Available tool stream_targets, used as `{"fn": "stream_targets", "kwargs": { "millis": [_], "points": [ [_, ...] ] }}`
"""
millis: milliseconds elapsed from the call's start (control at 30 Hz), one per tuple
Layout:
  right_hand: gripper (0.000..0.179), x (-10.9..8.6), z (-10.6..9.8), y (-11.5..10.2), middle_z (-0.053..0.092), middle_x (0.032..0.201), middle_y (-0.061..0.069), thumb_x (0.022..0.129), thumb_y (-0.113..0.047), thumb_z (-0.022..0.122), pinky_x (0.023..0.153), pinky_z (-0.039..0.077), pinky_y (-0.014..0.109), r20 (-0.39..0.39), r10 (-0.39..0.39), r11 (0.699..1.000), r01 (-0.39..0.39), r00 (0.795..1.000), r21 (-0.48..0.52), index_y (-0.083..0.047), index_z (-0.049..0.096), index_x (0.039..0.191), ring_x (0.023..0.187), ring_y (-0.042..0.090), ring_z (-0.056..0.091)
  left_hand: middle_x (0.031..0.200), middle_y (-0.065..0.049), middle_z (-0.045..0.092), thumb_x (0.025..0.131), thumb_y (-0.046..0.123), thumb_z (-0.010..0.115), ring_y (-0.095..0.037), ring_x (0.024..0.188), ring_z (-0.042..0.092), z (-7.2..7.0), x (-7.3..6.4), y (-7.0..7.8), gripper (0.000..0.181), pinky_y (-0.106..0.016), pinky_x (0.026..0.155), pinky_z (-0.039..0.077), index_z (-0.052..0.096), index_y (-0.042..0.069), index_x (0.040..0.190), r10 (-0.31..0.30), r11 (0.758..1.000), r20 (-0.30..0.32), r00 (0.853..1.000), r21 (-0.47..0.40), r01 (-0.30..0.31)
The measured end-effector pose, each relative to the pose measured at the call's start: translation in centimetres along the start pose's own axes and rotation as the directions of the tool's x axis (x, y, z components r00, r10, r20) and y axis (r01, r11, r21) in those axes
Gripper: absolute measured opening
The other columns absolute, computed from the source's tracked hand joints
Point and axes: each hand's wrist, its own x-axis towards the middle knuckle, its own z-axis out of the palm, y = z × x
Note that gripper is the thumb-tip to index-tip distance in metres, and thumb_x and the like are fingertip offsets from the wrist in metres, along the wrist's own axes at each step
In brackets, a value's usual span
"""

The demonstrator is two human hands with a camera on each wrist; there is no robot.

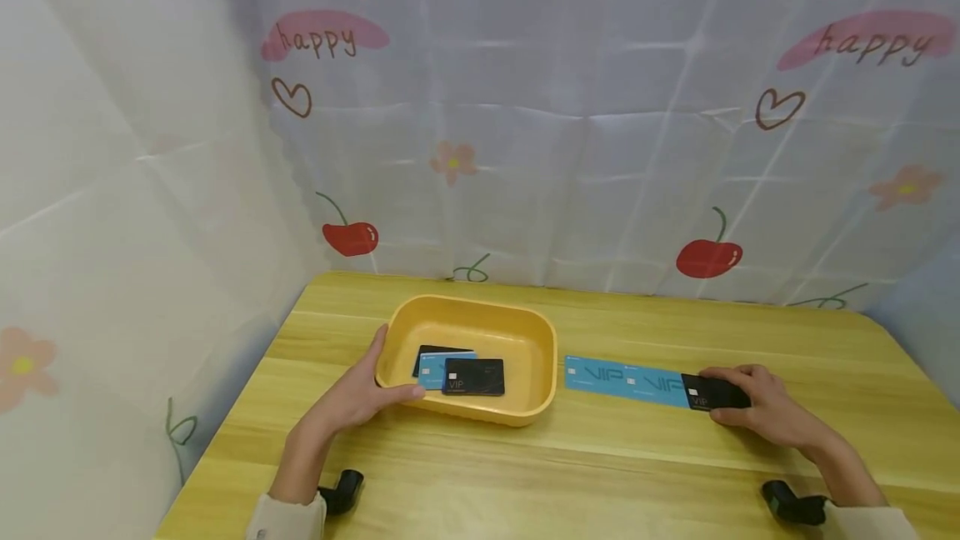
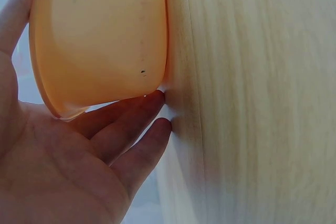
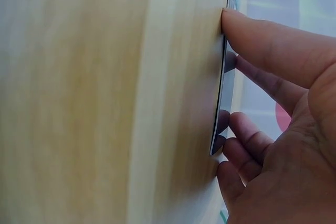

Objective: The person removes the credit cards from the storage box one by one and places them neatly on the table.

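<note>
Reading one container on my feed: yellow plastic tray, sitting on the wood-grain surface. I count three VIP cards in it: front black card overlaps the tray's blue card, which partly covers the rear black card. Left hand is grasping the tray by its left end, thumb over the near rim, fingers around the outer wall.

Just right of the tray, three more VIP cards in one row on the surface: left blue card, middle blue card, end black card. Neighbours meet; can't tell if edges butt or slightly overlap. Right hand pinches the end black card, thumb on near edge, fingers on far edge.

Total visible to me: six cards, three blue, three black. Also two black wrist fittings, one per arm, and printed cloth behind.
</note>
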Motion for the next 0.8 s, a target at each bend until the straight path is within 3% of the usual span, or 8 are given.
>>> {"fn": "stream_targets", "kwargs": {
  "millis": [200, 500, 633, 800],
  "points": [
    [0.059, 0.01, 0.27, 0.21, 0.038, 0.121, 0.031, 0.086, -0.020, 0.076, 0.072, 0.032, 0.050, -0.007, -0.001, 1.000, 0.001, 1.000, 0.001, 0.003, 0.053, 0.135, 0.109, 0.051, 0.024, 0.162, -0.021, 0.009, 0.083, 0.043, 0.079, -0.039, 0.140, 0.030, 0.00, -0.07, -0.05, 0.119, -0.058, 0.108, 0.029, -0.008, 0.012, 0.159, -0.010, 1.000, -0.003, 1.000, -0.002, 0.010],
    [0.065, 0.28, 0.15, 0.13, 0.035, 0.124, 0.034, 0.087, -0.022, 0.075, 0.076, 0.033, 0.063, 0.006, 0.005, 1.000, -0.005, 1.000, -0.005, 0.005, 0.047, 0.139, 0.110, 0.054, 0.025, 0.162, -0.021, 0.009, 0.083, 0.042, 0.078, -0.039, 0.140, 0.030, -0.04, 0.02, -0.20, 0.119, -0.058, 0.108, 0.029, -0.009, 0.012, 0.158, -0.003, 1.000, -0.003, 1.000, -0.007, 0.003],
    [0.067, 0.34, 0.07, 0.08, 0.036, 0.125, 0.035, 0.088, -0.025, 0.074, 0.075, 0.036, 0.062, 0.008, 0.019, 1.000, -0.019, 1.000, -0.017, 0.006, 0.044, 0.140, 0.109, 0.052, 0.029, 0.162, -0.019, 0.008, 0.083, 0.041, 0.079, -0.038, 0.141, 0.027, 0.07, 0.15, -0.35, 0.119, -0.057, 0.109, 0.028, -0.009, 0.014, 0.159, -0.004, 1.000, -0.002, 1.000, -0.014, 0.004],
    [0.065, 0.42, 0.01, -0.11, 0.041, 0.125, 0.034, 0.090, -0.024, 0.073, 0.077, 0.038, 0.062, -0.073, -0.006, 1.000, 0.004, 0.997, -0.031, 0.009, 0.045, 0.138, 0.109, 0.049, 0.036, 0.162, -0.020, 0.008, 0.083, 0.042, 0.078, -0.039, 0.142, 0.025, 0.09, 0.12, -0.43, 0.119, -0.058, 0.109, 0.026, -0.009, 0.013, 0.158, -0.003, 1.000, -0.001, 1.000, -0.011, 0.003]
  ]
}}
